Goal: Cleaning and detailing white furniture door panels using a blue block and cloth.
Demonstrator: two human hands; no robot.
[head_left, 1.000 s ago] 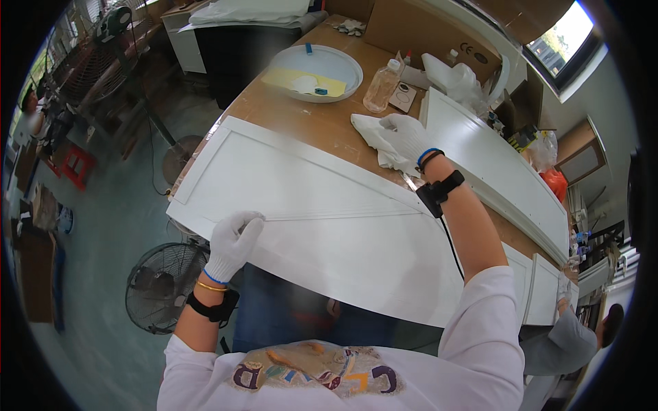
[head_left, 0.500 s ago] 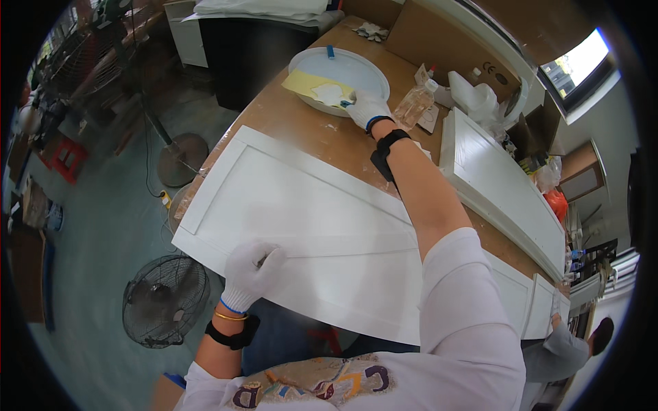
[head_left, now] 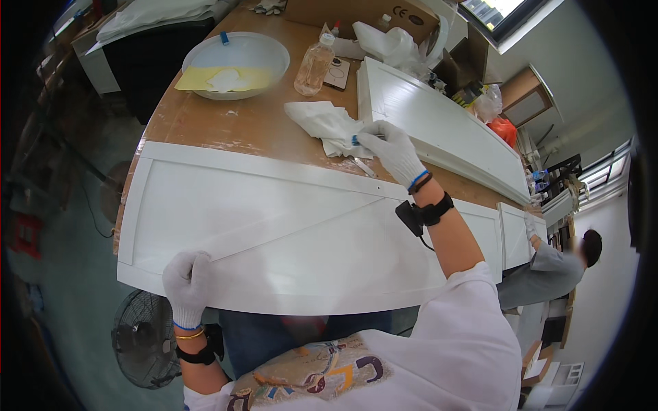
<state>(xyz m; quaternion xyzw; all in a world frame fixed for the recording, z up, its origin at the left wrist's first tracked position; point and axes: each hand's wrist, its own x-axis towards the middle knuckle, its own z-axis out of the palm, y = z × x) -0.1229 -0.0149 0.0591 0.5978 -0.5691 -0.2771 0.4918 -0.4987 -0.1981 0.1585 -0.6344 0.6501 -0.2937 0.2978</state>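
Note:
A long white framed panel [head_left: 274, 233] lies on the table in front of me. My left hand [head_left: 187, 282], in a white knit glove, is closed at the panel's near left edge; what it holds, if anything, is hidden. Beyond the panel's far edge, my gloved right hand [head_left: 391, 151] pinches a small blue-ended tool [head_left: 356, 140]. That tool is over or against a crumpled white cloth [head_left: 325, 123]; I cannot tell whether they touch. A thin flat strip [head_left: 364, 167] lies just below the cloth.
A pale round basin [head_left: 267, 65] bears a yellow sheet [head_left: 253, 79] with a white patch. Beside it stands a clear bottle [head_left: 314, 67]. Stacked white panels [head_left: 439, 123] lie at right; a co-worker [head_left: 548, 270] is at the far right. A floor fan [head_left: 144, 339] stands at left.
My right hand has moved from the yellow sheet at the basin to the white cloth, carrying the tool. The view has turned rightward. My left hand remains closed near the panel's edge.

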